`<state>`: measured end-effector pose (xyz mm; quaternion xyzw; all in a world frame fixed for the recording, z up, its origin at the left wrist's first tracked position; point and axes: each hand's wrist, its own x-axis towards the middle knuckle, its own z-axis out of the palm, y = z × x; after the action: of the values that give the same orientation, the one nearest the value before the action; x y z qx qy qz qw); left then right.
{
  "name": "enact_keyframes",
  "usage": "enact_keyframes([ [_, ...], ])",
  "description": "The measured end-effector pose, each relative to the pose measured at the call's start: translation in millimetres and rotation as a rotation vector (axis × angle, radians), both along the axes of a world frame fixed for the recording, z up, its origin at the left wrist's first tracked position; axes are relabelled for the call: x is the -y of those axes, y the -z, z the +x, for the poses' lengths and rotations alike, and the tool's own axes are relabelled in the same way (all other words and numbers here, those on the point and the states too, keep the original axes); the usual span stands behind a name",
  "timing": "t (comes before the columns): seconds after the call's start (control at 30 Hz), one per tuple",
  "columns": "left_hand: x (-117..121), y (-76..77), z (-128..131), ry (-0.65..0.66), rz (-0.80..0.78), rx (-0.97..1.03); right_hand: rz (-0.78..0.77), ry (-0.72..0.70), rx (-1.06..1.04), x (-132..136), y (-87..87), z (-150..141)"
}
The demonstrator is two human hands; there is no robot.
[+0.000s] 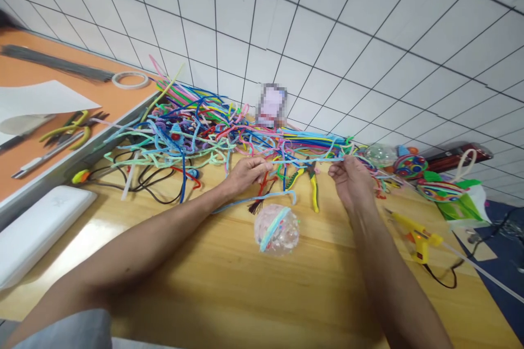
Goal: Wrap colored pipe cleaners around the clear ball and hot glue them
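Observation:
A light blue pipe cleaner [305, 160] is stretched nearly straight between my two hands, above the table. My left hand [250, 170] pinches one end, and my right hand [352, 177] pinches the other. Below them on the wood sits a clear plastic ball [282, 232] with a light blue and pale green fuzzy band across it. Another light blue pipe cleaner [266, 196], hooked at one end, lies under my left wrist. Yellow-and-black pliers [311, 188] rest between my hands, with a dark red tassel [258, 202] to their left.
A tangled heap of coloured pipe cleaners [192, 125] lines the wall, with a phone [271, 104] propped behind. To the right are a yellow glue gun [420, 237], a second clear ball [380, 154] and decorated ornaments [410, 165]. A white power bank [47, 229] lies left.

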<state>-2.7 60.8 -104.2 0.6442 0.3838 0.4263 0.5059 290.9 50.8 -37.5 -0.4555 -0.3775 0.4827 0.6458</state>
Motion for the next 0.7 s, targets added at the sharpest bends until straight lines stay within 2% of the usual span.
enact_keyframes([
  [0.13,-2.0,2.1,1.9,-0.027,-0.090,0.072,0.018,0.066,-0.130,1.8,7.6,-11.1],
  [0.33,-3.2,1.2,2.9,-0.035,-0.126,0.083,0.012,0.104,-0.175,4.1,11.4,-12.4],
  [0.57,2.5,-0.1,2.0,0.080,0.053,-0.039,-0.130,0.132,-0.151,6.1,-1.3,18.1],
  [0.7,6.7,-6.5,1.5,0.124,0.150,-0.056,-0.134,0.157,-0.254,8.1,-9.9,21.8],
])
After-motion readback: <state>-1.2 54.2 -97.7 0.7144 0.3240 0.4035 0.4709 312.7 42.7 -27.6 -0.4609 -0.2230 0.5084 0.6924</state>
